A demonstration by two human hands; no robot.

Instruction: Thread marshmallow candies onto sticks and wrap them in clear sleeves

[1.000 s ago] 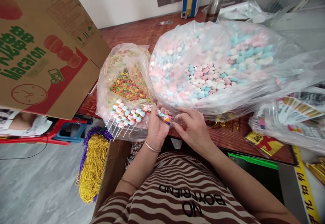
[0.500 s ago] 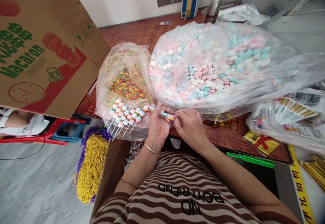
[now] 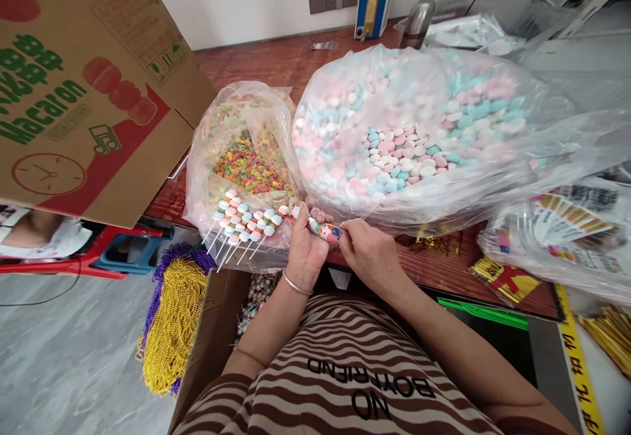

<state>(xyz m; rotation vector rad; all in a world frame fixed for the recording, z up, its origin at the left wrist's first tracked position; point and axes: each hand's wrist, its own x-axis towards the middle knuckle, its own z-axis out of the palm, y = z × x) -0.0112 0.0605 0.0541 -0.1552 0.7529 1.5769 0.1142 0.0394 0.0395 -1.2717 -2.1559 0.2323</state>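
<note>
Left hand [image 3: 306,251] grips a slim, multicoloured, film-wrapped stick [image 3: 330,232], right hand [image 3: 371,249] pinching its end; probably light, slippery, crushable: hold ends lightly.

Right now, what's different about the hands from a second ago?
The right hand was more spread out, right by the end of the colourful wrapper. Its fingers have since curled in and now seem to pinch that end. The left hand still holds the wrapper. The candy sticks and the big candy bag stayed put.
</note>
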